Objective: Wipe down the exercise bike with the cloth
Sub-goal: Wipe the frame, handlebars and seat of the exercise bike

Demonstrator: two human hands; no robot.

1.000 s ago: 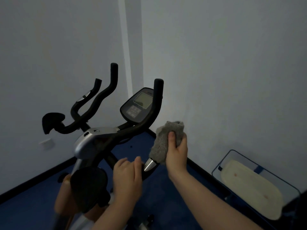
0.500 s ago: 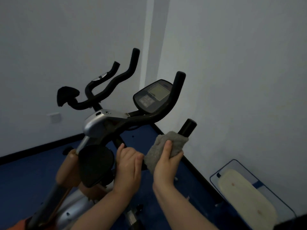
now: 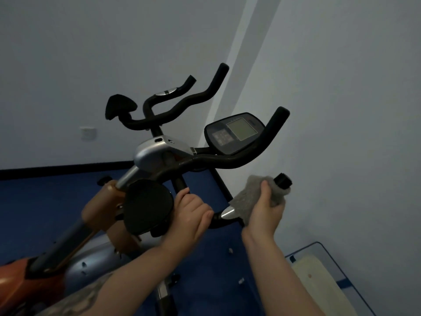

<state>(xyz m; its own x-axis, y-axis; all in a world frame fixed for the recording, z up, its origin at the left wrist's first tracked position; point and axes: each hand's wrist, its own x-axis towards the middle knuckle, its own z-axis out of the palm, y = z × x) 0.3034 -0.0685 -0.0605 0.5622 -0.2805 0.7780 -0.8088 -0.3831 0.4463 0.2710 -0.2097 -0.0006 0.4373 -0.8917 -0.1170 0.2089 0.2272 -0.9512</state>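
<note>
So the exercise bike [image 3: 159,153] sits in the corner of a room with pale walls and a blue floor [image 3: 57,197], black handlebars sweeping up toward the corner. The right hand [image 3: 265,209] is wrapped around a grey cloth [image 3: 250,195], and the cloth is bunched around the near handlebar grip [image 3: 282,180], whose black end cap pokes out past the fabric. Thumb's pressed on top of the cloth, fingers curled underneath. The chrome collar [image 3: 227,213] on that same bar peeks out just below the cloth. The left hand [image 3: 190,213] is clamped on the black bar right next to that collar, fingers curled over it, beside a round black pad [image 3: 148,206]. The console [image 3: 234,133] with its grey screen is up behind the far bar. Down in the bottom right corner there's a clear bin [image 3: 323,249] with something pale and flat inside; can't tell what it is.
</note>
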